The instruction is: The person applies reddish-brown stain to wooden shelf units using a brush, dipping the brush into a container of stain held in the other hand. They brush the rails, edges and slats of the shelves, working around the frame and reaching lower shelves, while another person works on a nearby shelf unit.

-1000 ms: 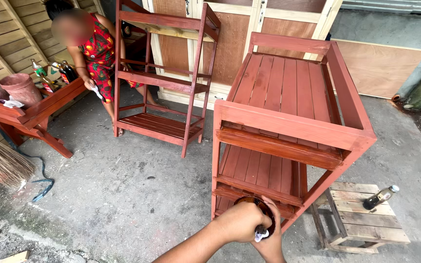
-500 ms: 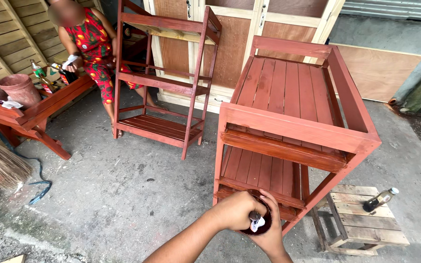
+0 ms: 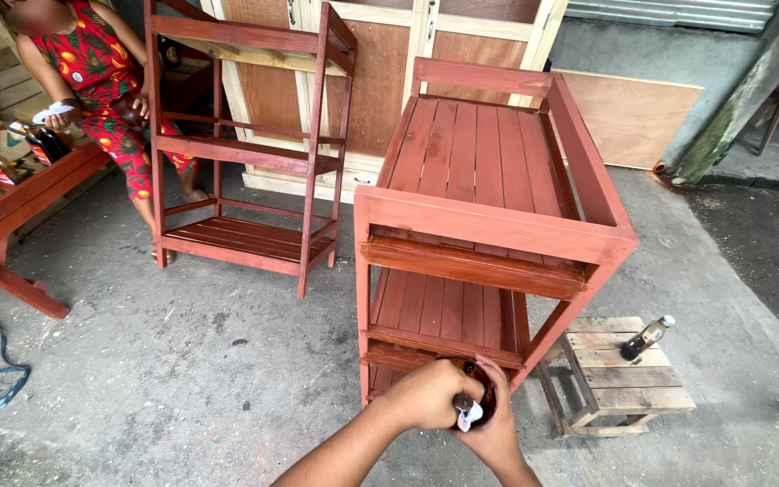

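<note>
Both my hands meet low in the view, just in front of the bottom slats of a red-stained wooden shelf unit point(image 3: 489, 225). My left hand point(image 3: 426, 395) is closed over the upper part of a small dark brown bottle point(image 3: 482, 390). My right hand point(image 3: 500, 439) cups the same bottle from below and the right. A small white piece point(image 3: 468, 418), cloth or cap, sticks out between the two hands; which hand holds it I cannot tell. Most of the bottle is hidden by my fingers.
A second red shelf unit point(image 3: 245, 153) stands upright at left. Behind it a person in red patterned clothes point(image 3: 101, 72) sits by a red bench point(image 3: 11, 216) with bottles. At right a small wooden stool point(image 3: 619, 383) carries a dark bottle point(image 3: 646, 337). A plywood sheet point(image 3: 633, 117) leans on the wall.
My hands have stayed together on the bottle and come up closer to the shelf's lower slats. The seated person has lifted a hand with something white.
</note>
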Demonstrator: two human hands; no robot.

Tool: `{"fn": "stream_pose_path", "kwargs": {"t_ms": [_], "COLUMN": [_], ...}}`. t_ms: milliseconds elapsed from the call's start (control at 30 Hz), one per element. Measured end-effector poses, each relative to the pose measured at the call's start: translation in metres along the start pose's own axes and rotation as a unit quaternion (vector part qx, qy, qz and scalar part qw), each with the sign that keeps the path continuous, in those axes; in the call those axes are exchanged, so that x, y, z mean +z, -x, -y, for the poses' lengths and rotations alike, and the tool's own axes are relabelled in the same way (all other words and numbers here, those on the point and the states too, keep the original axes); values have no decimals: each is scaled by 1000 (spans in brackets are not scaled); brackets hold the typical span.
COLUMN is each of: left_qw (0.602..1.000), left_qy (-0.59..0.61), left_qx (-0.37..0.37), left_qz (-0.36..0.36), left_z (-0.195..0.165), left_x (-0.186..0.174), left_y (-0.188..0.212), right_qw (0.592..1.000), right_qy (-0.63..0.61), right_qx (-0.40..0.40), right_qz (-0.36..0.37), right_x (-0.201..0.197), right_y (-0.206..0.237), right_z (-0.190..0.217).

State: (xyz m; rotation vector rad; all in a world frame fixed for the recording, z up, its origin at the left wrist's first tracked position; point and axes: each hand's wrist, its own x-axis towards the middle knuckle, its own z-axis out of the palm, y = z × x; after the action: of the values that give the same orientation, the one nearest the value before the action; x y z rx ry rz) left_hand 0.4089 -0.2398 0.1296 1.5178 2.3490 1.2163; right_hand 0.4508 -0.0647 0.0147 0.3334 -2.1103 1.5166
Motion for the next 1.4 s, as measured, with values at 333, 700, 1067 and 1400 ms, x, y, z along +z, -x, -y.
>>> {"fn": "stream_pose_path", "kwargs": {"t_ms": [333,700,1067,1400], "left_qw": [994,855,765,656], "left_qy": [88,320,207,157], "left_qx": [-53,-41,-17,-86], "left_qz": [-29,-407,-610,-733], "left_z": [-23,56,90,144], "left_x": [-26,7,55,0], "left_y": [-39,8,-37,8], "right_qw": [994,966,953,965], "right_qy": [-23,-104,-134,-121], "right_qx": [106,226,266,228], "right_qz": [-21,-76,-61,-35], "right_x": [-33,-73,-81,-76], "right_y": [-10,13,4,-14], "right_z": [-27,-58,-67,-73]}}
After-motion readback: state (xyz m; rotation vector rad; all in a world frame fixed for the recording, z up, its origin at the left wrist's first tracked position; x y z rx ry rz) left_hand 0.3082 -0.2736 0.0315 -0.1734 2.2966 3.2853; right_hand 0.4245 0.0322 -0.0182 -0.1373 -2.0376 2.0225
